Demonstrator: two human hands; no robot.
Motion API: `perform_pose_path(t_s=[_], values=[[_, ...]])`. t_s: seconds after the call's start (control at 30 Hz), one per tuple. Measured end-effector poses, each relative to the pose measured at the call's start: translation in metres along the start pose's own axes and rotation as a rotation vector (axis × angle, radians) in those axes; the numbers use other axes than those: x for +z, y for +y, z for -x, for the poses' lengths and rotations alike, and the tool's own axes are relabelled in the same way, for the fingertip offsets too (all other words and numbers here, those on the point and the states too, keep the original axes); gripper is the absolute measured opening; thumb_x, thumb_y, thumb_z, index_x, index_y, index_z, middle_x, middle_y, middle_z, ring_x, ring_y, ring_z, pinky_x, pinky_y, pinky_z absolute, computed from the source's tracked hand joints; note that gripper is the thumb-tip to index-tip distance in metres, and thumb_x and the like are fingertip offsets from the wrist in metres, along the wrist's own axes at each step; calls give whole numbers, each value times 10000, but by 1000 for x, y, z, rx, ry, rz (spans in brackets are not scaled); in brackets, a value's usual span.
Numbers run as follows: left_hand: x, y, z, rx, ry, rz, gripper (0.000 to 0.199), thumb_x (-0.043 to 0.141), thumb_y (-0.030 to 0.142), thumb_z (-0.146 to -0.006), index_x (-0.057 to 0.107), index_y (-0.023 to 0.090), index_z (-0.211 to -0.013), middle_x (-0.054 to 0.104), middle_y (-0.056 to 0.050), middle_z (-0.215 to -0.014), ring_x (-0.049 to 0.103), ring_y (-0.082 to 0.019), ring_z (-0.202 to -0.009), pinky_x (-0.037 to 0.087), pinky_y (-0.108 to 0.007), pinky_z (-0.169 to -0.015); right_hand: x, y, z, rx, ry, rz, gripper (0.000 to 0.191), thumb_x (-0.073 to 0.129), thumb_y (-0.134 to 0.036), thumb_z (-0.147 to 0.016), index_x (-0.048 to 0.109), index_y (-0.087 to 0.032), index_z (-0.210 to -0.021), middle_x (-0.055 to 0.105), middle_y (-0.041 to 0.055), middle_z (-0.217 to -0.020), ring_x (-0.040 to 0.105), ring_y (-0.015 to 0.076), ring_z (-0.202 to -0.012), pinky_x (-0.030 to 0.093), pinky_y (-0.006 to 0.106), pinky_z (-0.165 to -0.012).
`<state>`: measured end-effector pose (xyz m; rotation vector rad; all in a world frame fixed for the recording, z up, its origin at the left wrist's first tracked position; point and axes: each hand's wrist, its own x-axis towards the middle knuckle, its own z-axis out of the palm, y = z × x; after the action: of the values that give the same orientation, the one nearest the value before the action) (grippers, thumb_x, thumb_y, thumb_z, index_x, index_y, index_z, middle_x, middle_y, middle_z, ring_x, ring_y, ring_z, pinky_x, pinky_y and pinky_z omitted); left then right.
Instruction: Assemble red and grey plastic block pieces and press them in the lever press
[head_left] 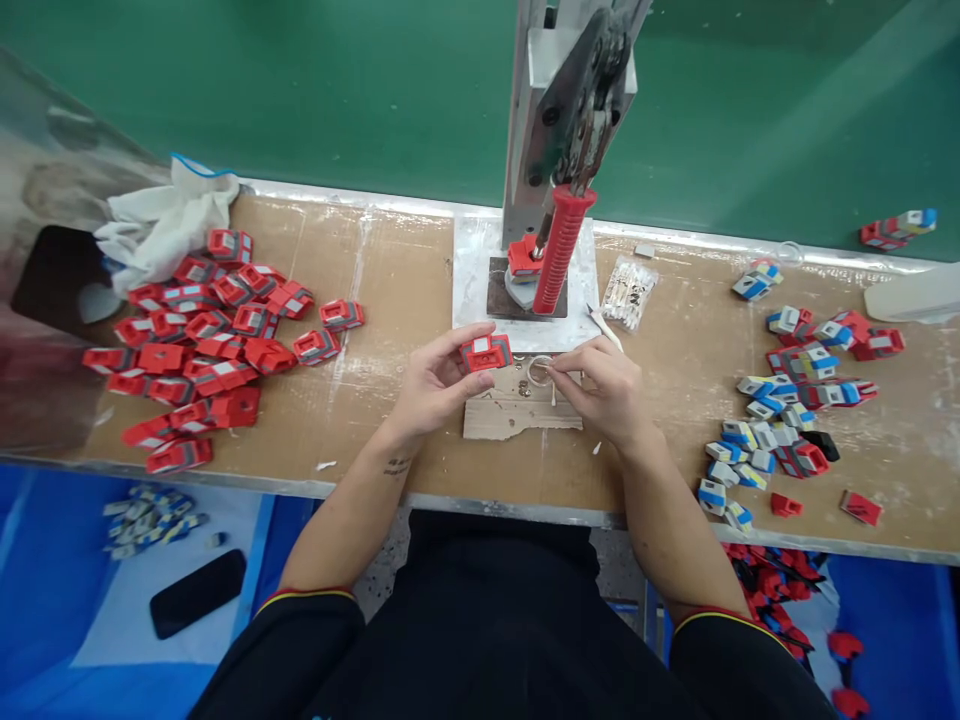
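Between the thumb and fingers of my left hand (pixel 444 378) is a red toy part (pixel 486 353) with white and grey patches, its hollow side facing up. My right hand (pixel 600 385) pinches a thin white cotton swab (pixel 553 395), beside a small clear ring (pixel 538 371). Under both lies a torn piece of cardboard (pixel 495 415) with small shiny drops on it. Behind my hands stands a press with a red handle (pixel 564 250); another red part (pixel 523 258) sits beneath its tip on the metal base (pixel 472 270).
Many red parts (pixel 225 345) lie heaped on the left, near white gloves (pixel 180 210). A bag of swabs (pixel 628 292) and a white-handled tool (pixel 604 326) rest right of the press. Blue-white and red pieces (pixel 765 435) are scattered farther right. A phone (pixel 198 593) lies lower left.
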<state>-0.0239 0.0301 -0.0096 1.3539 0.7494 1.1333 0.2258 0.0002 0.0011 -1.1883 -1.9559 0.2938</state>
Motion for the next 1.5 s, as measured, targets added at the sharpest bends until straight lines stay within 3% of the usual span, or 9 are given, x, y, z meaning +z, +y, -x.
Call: perform_pose_path(t_s=[0.1,0.17,0.33,0.4,0.7,1.0,1.27,1.5], values=[[2,1,0,41,1,-49,505,918,341,-814,753,258,-1284,770,-76,-1194,768,-191,-1044,652,-273,-869,-3,-2,-2,-14,-32,-60,141,699,-173,-939,702,-251,-821,770,10,-761,686,174,-721,563,315,-651],[4,2,0,80,8,-80,438,906,310,-825,767,244,-1235,755,-80,-1207,767,-180,-1043,652,-250,-848,-9,-5,-2,12,15,-94,138,708,-170,-927,701,-251,-816,764,4,-754,680,169,-693,541,315,-621],[12,7,4,59,-57,-97,433,889,313,-835,717,193,-1214,781,-89,-1092,791,-163,-881,656,-241,-760,-18,-17,-3,88,399,-372,145,779,-273,-920,669,-268,-827,736,-12,-707,689,175,-651,525,341,-608],[15,9,5,104,-81,-150,360,898,311,-817,735,185,-1113,792,-81,-1017,782,-160,-850,645,-240,-747,-15,-23,-4,96,464,-465,194,793,-348,-922,648,-270,-820,731,-13,-687,694,178,-637,540,357,-620],[21,14,3,197,-147,-314,278,879,361,-823,760,183,-1000,805,-81,-889,734,-164,-737,585,-270,-659,-2,-37,-3,125,309,-474,246,769,-385,-940,622,-265,-784,773,3,-705,711,176,-633,565,361,-603],[23,16,2,269,-142,-341,245,870,332,-830,741,183,-975,787,-48,-831,695,-135,-663,540,-239,-595,2,-37,-3,75,283,-475,191,757,-316,-947,633,-263,-814,786,4,-729,729,176,-662,574,354,-617],[19,20,-1,270,-167,-351,225,873,291,-824,751,191,-986,808,-58,-884,741,-157,-741,584,-269,-684,-5,-34,-1,46,288,-390,145,771,-216,-914,659,-273,-841,792,1,-758,732,184,-672,581,359,-614],[16,20,-1,292,-148,-387,224,879,294,-816,762,190,-976,802,-53,-853,720,-150,-705,555,-265,-646,-10,-33,-2,38,301,-374,152,770,-222,-911,656,-271,-823,770,-1,-723,716,183,-641,556,359,-590]])
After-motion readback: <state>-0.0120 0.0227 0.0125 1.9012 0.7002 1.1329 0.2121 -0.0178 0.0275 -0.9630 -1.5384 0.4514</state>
